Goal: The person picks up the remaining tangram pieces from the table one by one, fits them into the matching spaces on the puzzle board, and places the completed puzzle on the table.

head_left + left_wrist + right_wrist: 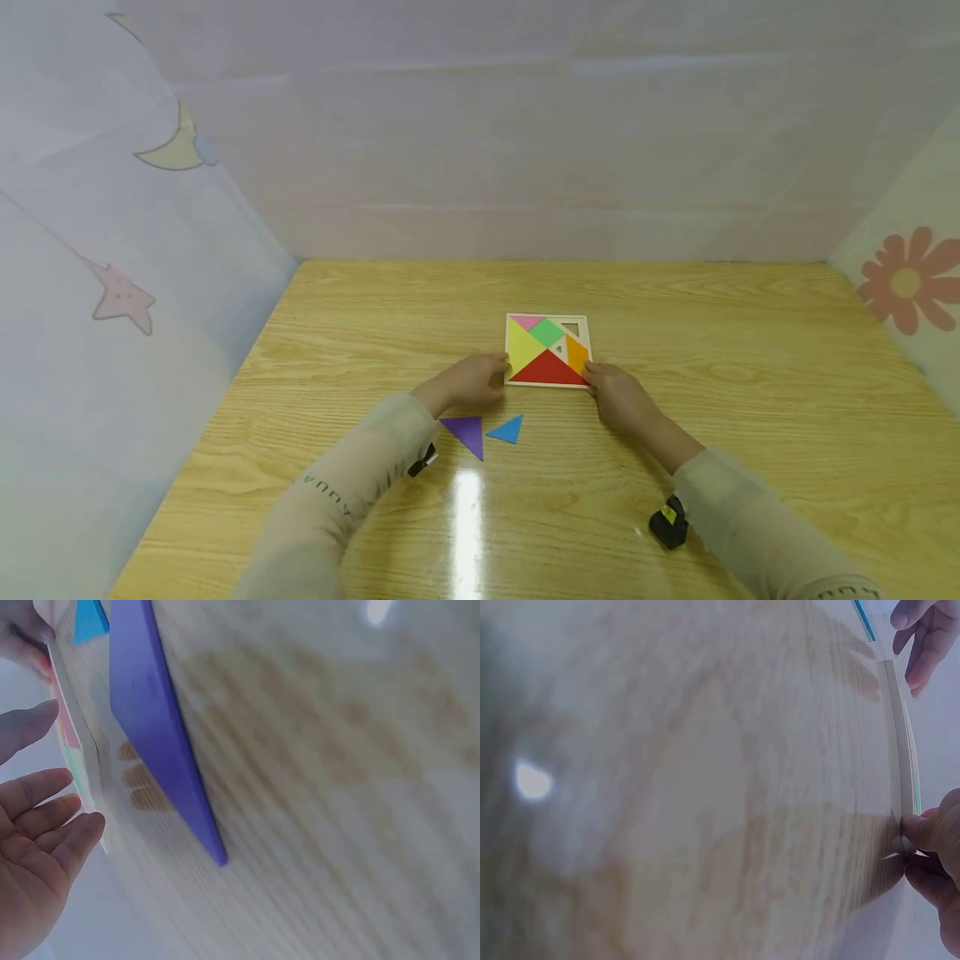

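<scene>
A wooden tangram tray [588, 335] lies on the table in the head view. Set inside it are pink [528, 322], green [547, 332], yellow [523, 347], red [550, 368] and orange [576, 355] pieces, with two bare gaps at the right. At the tray's near right corner, my right hand [621, 398] pinches the rim between thumb and fingers, as the right wrist view shows. My left hand [477, 380] is by the left edge, its fingers loosely extended in the left wrist view; contact is hard to tell. A purple triangle [468, 434] and a blue triangle [507, 430] lie nearer me.
The wood-grained table [375, 317] meets a pale cloth backdrop [525, 167] at its far edge. Printed cloth also stands along the left and right sides. Black wrist devices sit under both sleeves, the right one [669, 525] close to the tabletop.
</scene>
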Tool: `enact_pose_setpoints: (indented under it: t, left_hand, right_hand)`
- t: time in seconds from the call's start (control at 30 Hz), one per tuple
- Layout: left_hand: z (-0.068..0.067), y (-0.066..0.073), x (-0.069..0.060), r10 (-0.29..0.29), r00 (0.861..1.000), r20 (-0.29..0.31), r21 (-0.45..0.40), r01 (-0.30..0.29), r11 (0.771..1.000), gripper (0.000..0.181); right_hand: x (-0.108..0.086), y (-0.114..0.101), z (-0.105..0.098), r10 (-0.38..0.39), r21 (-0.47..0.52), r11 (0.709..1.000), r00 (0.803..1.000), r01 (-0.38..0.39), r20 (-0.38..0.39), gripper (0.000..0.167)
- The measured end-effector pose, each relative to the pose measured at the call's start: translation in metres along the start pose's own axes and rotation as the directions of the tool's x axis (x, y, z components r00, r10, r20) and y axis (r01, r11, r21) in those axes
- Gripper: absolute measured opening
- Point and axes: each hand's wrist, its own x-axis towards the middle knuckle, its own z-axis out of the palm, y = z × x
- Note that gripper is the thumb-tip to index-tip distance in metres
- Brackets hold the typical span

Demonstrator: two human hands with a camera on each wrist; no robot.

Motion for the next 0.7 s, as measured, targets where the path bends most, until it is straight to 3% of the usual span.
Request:
enact_pose_setpoints:
  t: [0.23, 0.7]
  left_hand:
    - [0.002, 0.013, -0.009, -0.009, 1.0, 0.019, -0.024, 0.01, 1.0, 0.048]
    - [0.009, 0.026, -0.022, 0.106, 0.994, 0.012, -0.022, -0.106, 0.994, 0.018]
  right_hand:
    - [0.003, -0.001, -0.001, -0.003, -0.006, 1.0, 1.0, 0.004, 0.011, 0.021]
    - [0.004, -0.002, 0.001, -0.031, -0.014, 0.999, 0.999, 0.031, -0.011, 0.02]
